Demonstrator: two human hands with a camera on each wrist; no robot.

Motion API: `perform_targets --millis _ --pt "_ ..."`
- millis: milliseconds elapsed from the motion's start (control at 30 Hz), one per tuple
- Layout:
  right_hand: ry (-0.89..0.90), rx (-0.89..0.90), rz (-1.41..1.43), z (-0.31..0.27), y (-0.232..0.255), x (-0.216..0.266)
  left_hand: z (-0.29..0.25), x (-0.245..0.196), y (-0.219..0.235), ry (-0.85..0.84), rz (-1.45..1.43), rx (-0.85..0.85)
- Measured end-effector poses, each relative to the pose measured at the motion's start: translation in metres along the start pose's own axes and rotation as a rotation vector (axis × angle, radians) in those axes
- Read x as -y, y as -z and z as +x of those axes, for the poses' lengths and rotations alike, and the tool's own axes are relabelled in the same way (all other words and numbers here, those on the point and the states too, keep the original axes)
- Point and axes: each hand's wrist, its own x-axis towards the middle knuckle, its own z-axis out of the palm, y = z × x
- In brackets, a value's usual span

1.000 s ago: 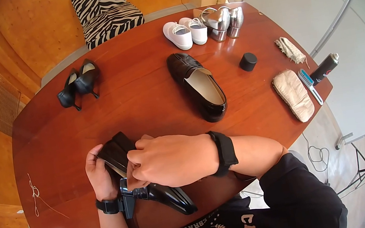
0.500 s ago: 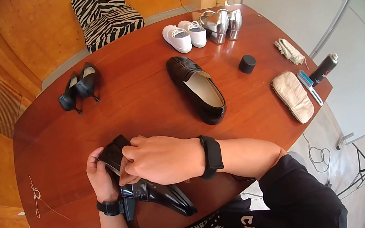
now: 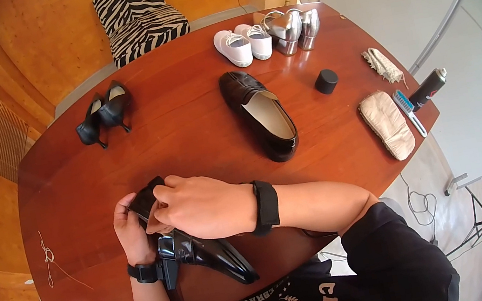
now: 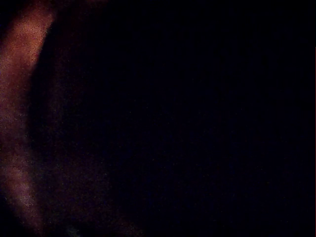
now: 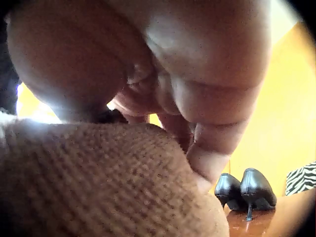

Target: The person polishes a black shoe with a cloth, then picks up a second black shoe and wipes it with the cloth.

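Note:
My left hand (image 3: 131, 235) grips a glossy black loafer (image 3: 218, 259) at its heel end, thumb near the rim. The shoe is tilted close over the table's near side, toe toward my body. My right hand (image 3: 207, 207) crosses over it and grips a brown cloth (image 3: 156, 220) against the rear part of the shoe. The right wrist view shows the ribbed, fuzzy cloth (image 5: 98, 182) bunched under the curled fingers (image 5: 212, 123). Part of the shoe's middle is hidden by the right hand. The left wrist view is almost black.
Ahead on the table (image 3: 188, 140) lies the matching loafer (image 3: 260, 115). Black heels (image 3: 105, 113), white sneakers (image 3: 243, 45) and silver heels (image 3: 294, 30) stand farther back. Rightward are a black cap (image 3: 326, 81), a beige pad (image 3: 387, 126), a brush (image 3: 410, 114) and a spray can (image 3: 429, 89).
My right hand has slid left with the cloth, along the shoe toward its heel end, uncovering more of the shoe's front. The left hand and shoe have stayed nearly in place.

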Motion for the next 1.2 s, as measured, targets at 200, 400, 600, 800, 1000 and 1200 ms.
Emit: perform_targets --millis 200,400,600,800,1000,1200 --pt "0.093 0.140 0.023 -0.016 0.029 0.013 -0.003 -0.006 -0.008 0.008 -0.035 -0.019" --pt "0.041 0.030 -0.009 -0.006 0.005 0.002 -0.001 -0.002 -0.003 0.010 -0.018 -0.011" --pt "0.116 0.191 0.016 -0.016 0.032 0.013 -0.004 -0.007 -0.014 -0.033 -0.007 -0.009" --pt "-0.009 0.152 0.048 0.001 0.015 -0.004 -0.008 -0.007 -0.014 -0.050 0.040 -0.035" --pt "0.116 0.226 0.169 -0.004 0.047 0.000 -0.002 0.001 -0.010 -0.050 0.011 -0.035" --pt "-0.049 -0.143 0.191 0.018 0.026 -0.004 -0.003 -0.002 -0.014 0.007 -0.085 -0.017"
